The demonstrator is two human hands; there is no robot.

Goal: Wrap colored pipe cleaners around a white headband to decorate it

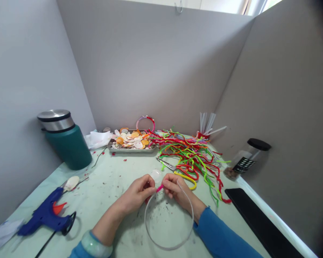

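A thin whitish hoop (168, 248) hangs between my two hands, its lower curve just over the table. A short bright pink fuzzy strip (159, 188), like pipe cleaner, shows at its top between my fingertips. My left hand (136, 193) is closed, thumb and fingers pinching the hoop left of the pink part. My right hand (176, 190) pinches at the right end of the pink strip, with the hoop running across its fingers. Fingertips hide exactly how strip and hoop meet. Beyond the right hand lie scissors (185, 167) with red and yellow handles.
Tangled pipe cleaners (188, 147) spread at back right. A metal tray (131, 150) holds shells, with a wrapped ring (153, 123) behind. At left are a green bottle (68, 147) and a blue glue gun (47, 211). A jar (244, 161) and black strip (258, 218) lie right.
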